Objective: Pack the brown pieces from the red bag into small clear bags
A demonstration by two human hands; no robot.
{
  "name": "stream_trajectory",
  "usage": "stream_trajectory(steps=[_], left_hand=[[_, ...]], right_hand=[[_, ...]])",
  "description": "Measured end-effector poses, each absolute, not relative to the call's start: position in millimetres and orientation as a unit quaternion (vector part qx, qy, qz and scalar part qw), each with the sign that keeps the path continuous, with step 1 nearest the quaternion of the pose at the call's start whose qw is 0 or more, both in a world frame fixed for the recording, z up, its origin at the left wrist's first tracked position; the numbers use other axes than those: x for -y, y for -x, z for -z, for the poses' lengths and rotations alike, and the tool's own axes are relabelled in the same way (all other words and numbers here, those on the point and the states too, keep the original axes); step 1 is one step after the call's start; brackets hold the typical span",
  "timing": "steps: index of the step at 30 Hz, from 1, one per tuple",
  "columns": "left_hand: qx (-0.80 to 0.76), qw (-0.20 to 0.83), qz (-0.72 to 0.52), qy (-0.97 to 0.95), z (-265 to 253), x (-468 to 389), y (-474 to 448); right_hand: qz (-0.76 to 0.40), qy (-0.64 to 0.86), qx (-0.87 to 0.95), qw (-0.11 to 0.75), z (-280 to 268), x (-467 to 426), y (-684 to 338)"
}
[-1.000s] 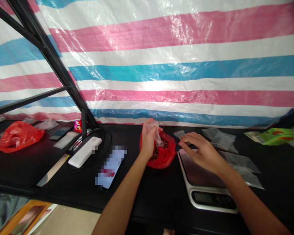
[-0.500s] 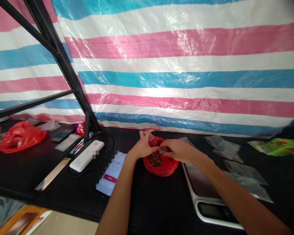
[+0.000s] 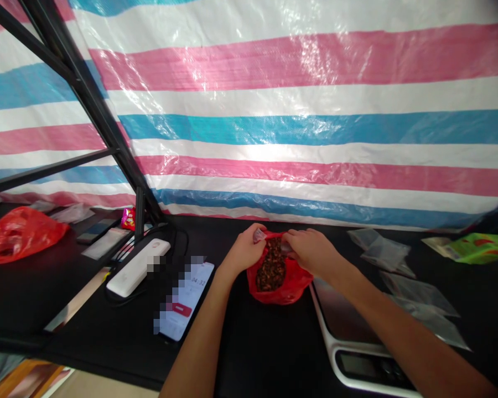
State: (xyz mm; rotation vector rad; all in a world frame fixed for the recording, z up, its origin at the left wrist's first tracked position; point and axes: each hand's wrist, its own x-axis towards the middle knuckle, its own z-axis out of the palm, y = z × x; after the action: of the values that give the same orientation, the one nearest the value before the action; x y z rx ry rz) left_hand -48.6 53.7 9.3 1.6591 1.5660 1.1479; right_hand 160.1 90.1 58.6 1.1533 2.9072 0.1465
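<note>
A red plastic bag [image 3: 296, 284] stands on the black table, its mouth spread and small brown, grain-like pieces [image 3: 271, 268] heaped inside. My left hand [image 3: 245, 250] is closed on the left side of the bag's mouth, and a bit of clear plastic [image 3: 259, 236] shows at its fingertips. On the opposite side, my right hand [image 3: 309, 250] pinches the rim with curled fingers. Some clear film seems to show by those fingers too; whether it is a separate inner bag I cannot tell.
A scale [image 3: 348, 315] sits under my right forearm. Clear zip bags [image 3: 423, 301] and a green packet [image 3: 481, 247] lie to the right. Leftward are a phone [image 3: 186, 304], a white power bank [image 3: 139, 268], another red bag [image 3: 22, 235] and a black metal frame [image 3: 95, 113].
My hands have moved apart, and the red bag's mouth is wider, showing more brown pieces. My right hand has shifted from over the pieces to the right rim. The view has turned slightly right.
</note>
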Motion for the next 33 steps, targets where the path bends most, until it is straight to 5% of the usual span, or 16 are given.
stream_trajectory(steps=[8, 14, 18, 25, 33], left_hand=[[-0.583, 0.44, -0.552, -0.402, -13.1, -56.0, 30.1], [-0.586, 0.443, -0.583, -0.348, -14.0, -61.5, 32.3], [-0.605, 0.376, -0.583, -0.39, -16.0, -61.5, 38.9], [-0.65, 0.107, -0.463, -0.593, -24.3, -49.3, 45.1], [-0.57, 0.1, -0.411, -0.704, -29.0, -44.8, 32.4]], right_hand=[[0.046, -0.335, -0.94, -0.04, -51.8, -89.7, -151.9], [0.134, -0.307, -0.94, -0.067, -47.3, -85.3, -148.9], [0.302, -0.282, -0.902, -0.129, -42.7, -92.6, -152.5], [0.497, -0.256, -0.807, -0.187, -62.6, -111.3, -172.3], [0.412, -0.241, -0.844, -0.242, -79.8, -112.2, -181.3]])
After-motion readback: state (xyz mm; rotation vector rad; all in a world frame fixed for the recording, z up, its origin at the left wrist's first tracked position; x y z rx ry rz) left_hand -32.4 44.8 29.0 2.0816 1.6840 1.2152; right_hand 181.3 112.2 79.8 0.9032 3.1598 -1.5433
